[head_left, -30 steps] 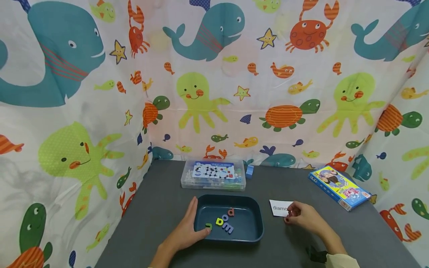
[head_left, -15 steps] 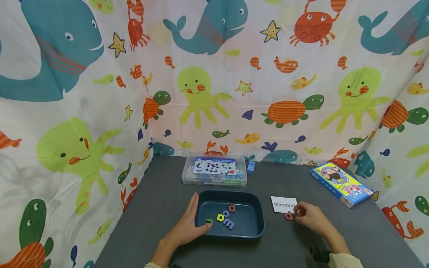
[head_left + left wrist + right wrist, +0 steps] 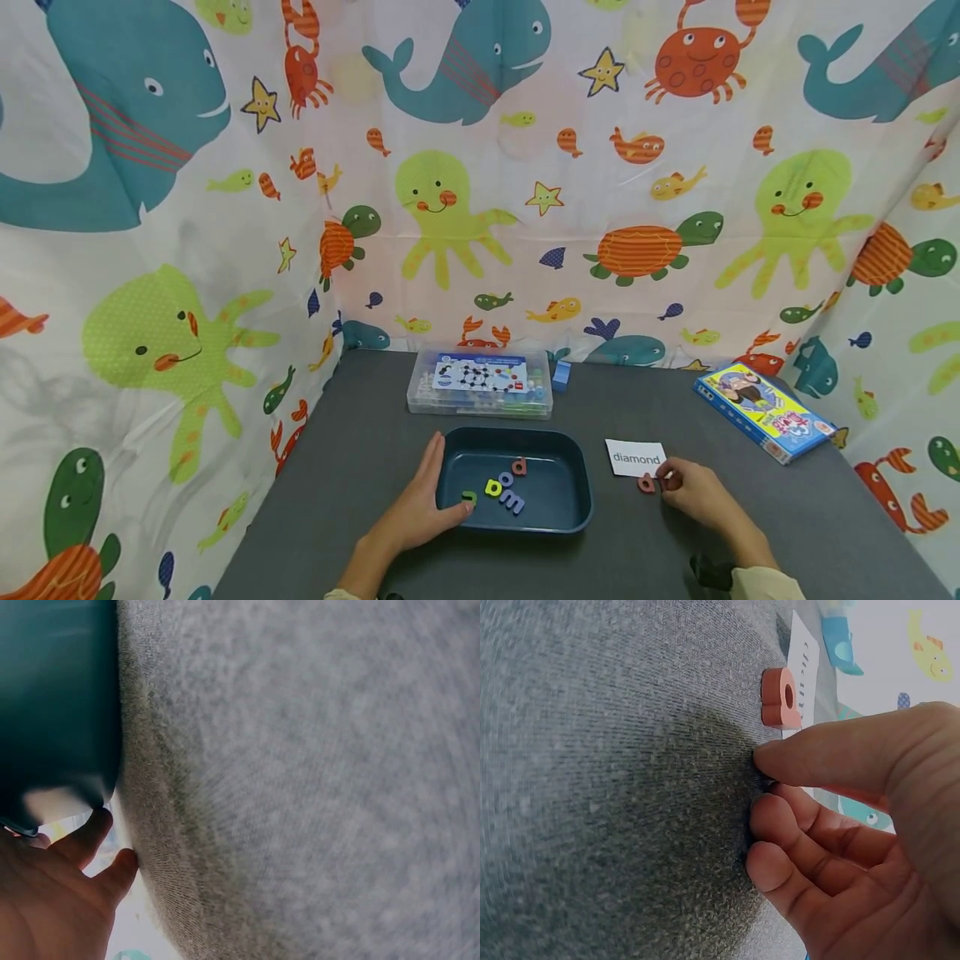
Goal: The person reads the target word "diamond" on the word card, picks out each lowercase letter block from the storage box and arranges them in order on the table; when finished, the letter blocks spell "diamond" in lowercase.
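Note:
My left hand [image 3: 420,510] holds the left end of a dark blue tray [image 3: 581,475], fingers along its outside and thumb over the front rim. The thumb tip is right by a green letter [image 3: 468,497]; a yellow letter [image 3: 492,488], purple letters and a red letter [image 3: 519,467] also lie inside. On the table, a red letter [image 3: 781,697] sits just below the white card [image 3: 633,457] reading "diamond". My right hand [image 3: 697,497] is low over the table to the right of that letter. Its thumb and fingertips pinch a small dark piece [image 3: 767,782], mostly hidden.
A clear plastic case [image 3: 480,406] with a printed label stands behind the tray, and a blue block [image 3: 561,376] is to its right. At the back right lies a blue and yellow box [image 3: 765,411]. Patterned curtain [image 3: 555,196] encloses the table's back and sides.
My right hand has moved right, off the red letter, uncovering it and the end of the card's word. The left hand stays on the tray. The view has shifted slightly.

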`<state>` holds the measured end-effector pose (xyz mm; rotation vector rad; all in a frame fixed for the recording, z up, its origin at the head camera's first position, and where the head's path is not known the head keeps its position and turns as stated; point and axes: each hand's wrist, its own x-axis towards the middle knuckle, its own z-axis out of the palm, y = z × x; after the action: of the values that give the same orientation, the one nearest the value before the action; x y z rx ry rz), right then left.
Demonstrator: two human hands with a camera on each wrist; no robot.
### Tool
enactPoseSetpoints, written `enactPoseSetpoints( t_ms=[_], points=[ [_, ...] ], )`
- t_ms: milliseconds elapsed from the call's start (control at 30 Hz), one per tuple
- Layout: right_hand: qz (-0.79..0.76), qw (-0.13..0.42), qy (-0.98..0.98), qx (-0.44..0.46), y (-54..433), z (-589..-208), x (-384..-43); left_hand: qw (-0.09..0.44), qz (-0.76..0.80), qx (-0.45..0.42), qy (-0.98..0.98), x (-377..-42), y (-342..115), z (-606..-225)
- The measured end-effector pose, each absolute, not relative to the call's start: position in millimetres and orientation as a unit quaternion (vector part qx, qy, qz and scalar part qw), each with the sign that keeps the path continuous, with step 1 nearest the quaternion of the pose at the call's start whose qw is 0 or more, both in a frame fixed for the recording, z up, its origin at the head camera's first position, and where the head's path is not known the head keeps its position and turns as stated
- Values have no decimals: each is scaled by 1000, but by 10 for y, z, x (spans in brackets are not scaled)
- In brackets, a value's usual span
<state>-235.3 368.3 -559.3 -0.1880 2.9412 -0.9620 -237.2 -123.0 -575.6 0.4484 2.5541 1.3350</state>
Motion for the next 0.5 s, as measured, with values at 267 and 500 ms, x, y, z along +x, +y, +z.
enactPoseSetpoints(
  t_ms=[267, 500],
  points=[
    [-300, 40, 952, -38, 3655, -5563, -2365, 111, 457, 155, 869, -2346, -1236, -5724],
    [-293, 47, 955, -26, 3666, -5587, -2360, 113, 463, 160, 864, -2332, -1248, -5739]
  ],
)
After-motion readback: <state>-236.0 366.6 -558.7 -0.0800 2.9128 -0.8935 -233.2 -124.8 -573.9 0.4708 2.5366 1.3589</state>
